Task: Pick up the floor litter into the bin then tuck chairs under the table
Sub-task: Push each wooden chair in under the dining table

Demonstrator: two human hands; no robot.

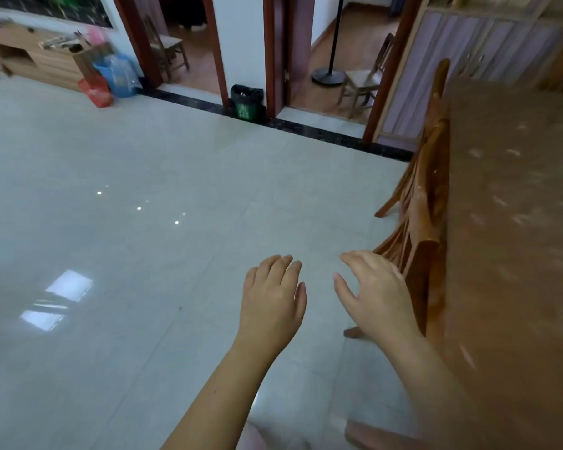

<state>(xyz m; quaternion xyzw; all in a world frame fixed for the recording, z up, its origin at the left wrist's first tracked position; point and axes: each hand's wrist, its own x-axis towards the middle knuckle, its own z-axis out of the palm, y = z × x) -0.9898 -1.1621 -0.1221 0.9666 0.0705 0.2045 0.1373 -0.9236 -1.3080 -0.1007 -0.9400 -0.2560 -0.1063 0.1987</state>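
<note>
My left hand (273, 295) and my right hand (376, 292) hover palm-down over the pale tiled floor, fingers apart, both holding nothing. My right hand is just left of the back of the nearest wooden chair (424, 271), close to it; I cannot tell if it touches. Two more wooden chairs (436, 102) stand in a row behind it, all pushed against the left edge of the brown table (514, 222). A green bin (246, 102) with a black liner stands against the far wall between two doorways. No litter shows on the floor.
Red bag (96, 90) and blue bag (117, 73) lean by a low wooden cabinet (36, 56) at the far left. Small chairs (361, 81) and a black lamp stand (329, 74) sit in the rooms beyond the doorways. A lilac sideboard (488, 50) stands behind the table.
</note>
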